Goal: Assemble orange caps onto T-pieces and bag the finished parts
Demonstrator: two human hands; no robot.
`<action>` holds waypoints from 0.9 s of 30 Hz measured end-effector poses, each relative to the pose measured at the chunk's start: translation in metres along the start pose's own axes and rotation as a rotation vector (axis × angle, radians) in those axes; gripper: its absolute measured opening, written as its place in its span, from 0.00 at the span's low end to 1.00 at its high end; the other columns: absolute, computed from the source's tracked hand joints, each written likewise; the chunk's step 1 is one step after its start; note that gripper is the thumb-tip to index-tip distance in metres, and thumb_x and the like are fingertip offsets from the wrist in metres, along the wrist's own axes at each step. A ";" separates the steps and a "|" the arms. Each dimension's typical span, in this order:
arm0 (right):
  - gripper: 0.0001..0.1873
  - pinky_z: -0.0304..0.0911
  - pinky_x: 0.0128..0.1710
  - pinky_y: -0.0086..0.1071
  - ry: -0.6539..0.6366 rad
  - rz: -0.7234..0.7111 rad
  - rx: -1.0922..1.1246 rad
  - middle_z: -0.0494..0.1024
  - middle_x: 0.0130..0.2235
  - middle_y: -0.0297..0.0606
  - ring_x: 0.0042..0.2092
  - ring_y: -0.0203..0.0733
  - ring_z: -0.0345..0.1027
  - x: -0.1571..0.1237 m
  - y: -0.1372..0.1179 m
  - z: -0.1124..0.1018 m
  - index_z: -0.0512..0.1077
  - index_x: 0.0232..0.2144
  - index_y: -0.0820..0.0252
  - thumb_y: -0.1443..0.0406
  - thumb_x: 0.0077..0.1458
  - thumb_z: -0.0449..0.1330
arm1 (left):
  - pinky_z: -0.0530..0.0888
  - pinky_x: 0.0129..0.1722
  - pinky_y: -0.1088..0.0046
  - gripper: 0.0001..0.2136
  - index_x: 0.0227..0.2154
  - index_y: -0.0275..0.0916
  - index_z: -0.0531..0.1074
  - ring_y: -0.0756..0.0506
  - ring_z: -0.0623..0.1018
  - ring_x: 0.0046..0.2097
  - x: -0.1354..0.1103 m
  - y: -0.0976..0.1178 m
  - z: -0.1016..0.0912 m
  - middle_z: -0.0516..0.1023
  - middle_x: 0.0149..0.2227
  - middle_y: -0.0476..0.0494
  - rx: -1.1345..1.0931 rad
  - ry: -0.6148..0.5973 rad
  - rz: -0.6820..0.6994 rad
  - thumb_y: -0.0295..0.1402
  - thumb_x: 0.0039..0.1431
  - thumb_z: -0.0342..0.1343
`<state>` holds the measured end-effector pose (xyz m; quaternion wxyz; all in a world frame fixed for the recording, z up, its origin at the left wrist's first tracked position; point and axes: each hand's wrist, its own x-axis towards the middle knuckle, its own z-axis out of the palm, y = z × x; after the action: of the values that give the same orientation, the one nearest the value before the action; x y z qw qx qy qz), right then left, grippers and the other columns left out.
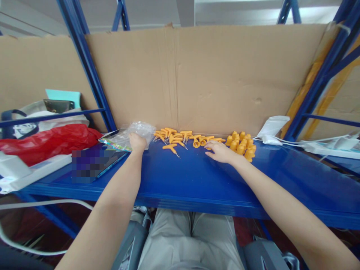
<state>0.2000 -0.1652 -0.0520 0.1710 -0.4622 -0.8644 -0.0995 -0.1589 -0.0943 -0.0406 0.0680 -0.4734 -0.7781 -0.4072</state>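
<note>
Orange T-handled corkscrews [170,135] lie in a loose heap on the blue worktop [180,176], against the foot of the cardboard panel [225,75], between the person's two hands. The right hand [221,150] is at the heap's right end, its fingertips just beside two round orange pieces [199,143] that face the camera. Thumb and forefinger stand a little apart, with a bit of orange showing at the gap; I cannot tell whether they pinch it. Just to the right of that hand stands a cluster of orange caps [240,144], near the wrist.

The left hand [137,142] lies on a clear plastic bag [147,130] at the heap's left end, back of the hand upward. Its fingers are lost against the bag (the crinkled film confuses their outline), so whether they pinch it cannot be told. One corkscrew [170,147] lies in front of the others, its spiral pointing toward the person.

Both forearms reach forward over the worktop's front edge and converge toward the heap, the right one slanting in from the lower right.
</note>
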 end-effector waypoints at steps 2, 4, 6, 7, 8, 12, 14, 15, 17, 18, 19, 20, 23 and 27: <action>0.15 0.64 0.57 0.45 0.001 -0.003 -0.003 0.78 0.50 0.52 0.55 0.51 0.71 0.000 0.001 0.000 0.76 0.47 0.65 0.65 0.60 0.58 | 0.70 0.60 0.56 0.20 0.48 0.24 0.67 0.33 0.71 0.60 0.002 -0.001 0.001 0.71 0.53 0.22 -0.092 0.059 -0.015 0.16 0.49 0.50; 0.15 0.64 0.57 0.44 0.004 -0.006 -0.003 0.77 0.51 0.51 0.55 0.51 0.71 0.000 0.002 0.001 0.76 0.47 0.64 0.65 0.60 0.57 | 0.69 0.59 0.50 0.19 0.45 0.28 0.67 0.32 0.71 0.60 0.005 -0.001 0.005 0.71 0.53 0.25 -0.219 0.112 -0.021 0.16 0.47 0.49; 0.15 0.64 0.57 0.45 0.007 -0.006 0.003 0.77 0.51 0.51 0.55 0.51 0.71 0.000 0.002 0.001 0.76 0.48 0.63 0.65 0.60 0.57 | 0.67 0.60 0.45 0.17 0.42 0.32 0.66 0.31 0.70 0.60 0.009 -0.002 0.008 0.72 0.51 0.27 -0.358 0.179 -0.006 0.16 0.47 0.48; 0.15 0.64 0.57 0.45 0.007 -0.004 0.007 0.77 0.51 0.51 0.55 0.51 0.71 0.000 0.002 0.001 0.76 0.48 0.63 0.65 0.60 0.57 | 0.66 0.60 0.43 0.16 0.40 0.34 0.65 0.30 0.70 0.60 0.012 -0.003 0.010 0.72 0.49 0.29 -0.420 0.217 0.004 0.17 0.47 0.48; 0.15 0.64 0.57 0.46 0.003 -0.001 0.011 0.77 0.52 0.51 0.55 0.52 0.71 0.000 0.002 0.001 0.75 0.48 0.63 0.65 0.60 0.58 | 0.65 0.60 0.41 0.14 0.38 0.35 0.64 0.30 0.69 0.60 0.014 -0.003 0.012 0.72 0.48 0.30 -0.472 0.252 0.015 0.17 0.48 0.48; 0.15 0.64 0.57 0.46 0.001 0.013 0.023 0.77 0.51 0.52 0.55 0.53 0.71 0.000 0.000 0.000 0.76 0.47 0.64 0.66 0.59 0.58 | 0.65 0.60 0.41 0.07 0.34 0.40 0.61 0.31 0.70 0.59 0.023 0.000 0.016 0.70 0.45 0.33 -0.622 0.315 0.114 0.22 0.53 0.48; 0.14 0.64 0.56 0.47 0.006 0.002 0.023 0.77 0.51 0.52 0.55 0.53 0.71 0.000 0.000 -0.001 0.76 0.47 0.63 0.66 0.59 0.58 | 0.66 0.60 0.45 0.05 0.33 0.41 0.61 0.34 0.70 0.58 0.024 0.005 0.017 0.71 0.45 0.35 -0.680 0.314 0.244 0.25 0.56 0.48; 0.14 0.64 0.56 0.46 0.003 -0.002 0.018 0.77 0.51 0.52 0.54 0.53 0.71 0.000 0.000 -0.002 0.76 0.46 0.63 0.66 0.60 0.58 | 0.66 0.60 0.47 0.04 0.33 0.41 0.61 0.35 0.70 0.58 0.024 0.010 0.016 0.71 0.44 0.36 -0.700 0.309 0.327 0.26 0.57 0.48; 0.14 0.64 0.56 0.45 -0.015 0.001 -0.001 0.77 0.51 0.52 0.54 0.52 0.71 0.000 0.000 -0.003 0.75 0.47 0.64 0.66 0.60 0.57 | 0.69 0.58 0.53 0.03 0.33 0.41 0.62 0.38 0.72 0.56 0.019 0.022 0.016 0.72 0.43 0.39 -0.718 0.278 0.506 0.26 0.58 0.48; 0.14 0.64 0.56 0.44 -0.026 0.008 -0.012 0.77 0.52 0.51 0.54 0.51 0.71 0.000 -0.001 -0.004 0.75 0.47 0.64 0.65 0.61 0.57 | 0.70 0.57 0.55 0.03 0.33 0.41 0.62 0.40 0.72 0.55 0.014 0.029 0.015 0.73 0.43 0.40 -0.715 0.249 0.596 0.26 0.58 0.48; 0.14 0.64 0.56 0.43 -0.033 0.017 -0.021 0.77 0.52 0.51 0.54 0.50 0.71 0.000 -0.001 -0.005 0.75 0.47 0.63 0.65 0.61 0.57 | 0.71 0.56 0.57 0.04 0.34 0.41 0.63 0.41 0.73 0.53 0.007 0.037 0.014 0.73 0.42 0.41 -0.706 0.205 0.680 0.26 0.58 0.48; 0.14 0.64 0.56 0.42 -0.035 0.023 -0.026 0.77 0.52 0.50 0.54 0.50 0.71 0.000 -0.002 -0.006 0.75 0.47 0.63 0.65 0.61 0.57 | 0.71 0.54 0.59 0.04 0.34 0.41 0.64 0.42 0.74 0.51 0.000 0.045 0.013 0.74 0.42 0.41 -0.685 0.146 0.757 0.25 0.58 0.48; 0.13 0.65 0.55 0.42 -0.030 0.017 -0.024 0.78 0.50 0.49 0.53 0.49 0.72 -0.001 -0.004 -0.008 0.76 0.46 0.62 0.66 0.60 0.57 | 0.73 0.51 0.61 0.06 0.35 0.39 0.67 0.43 0.75 0.47 -0.027 0.066 0.010 0.75 0.40 0.41 -0.508 -0.135 0.930 0.24 0.56 0.48; 0.14 0.66 0.54 0.42 -0.021 0.038 -0.030 0.79 0.50 0.49 0.52 0.51 0.72 -0.001 -0.005 -0.009 0.76 0.46 0.62 0.67 0.60 0.57 | 0.73 0.46 0.68 0.06 0.31 0.38 0.70 0.45 0.76 0.41 -0.055 0.077 0.004 0.77 0.37 0.43 -0.111 -0.666 1.066 0.24 0.54 0.49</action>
<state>0.1985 -0.1720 -0.0439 0.1568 -0.4822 -0.8556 -0.1044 -0.0665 -0.1122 -0.0265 -0.0087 -0.9004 -0.3925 -0.1878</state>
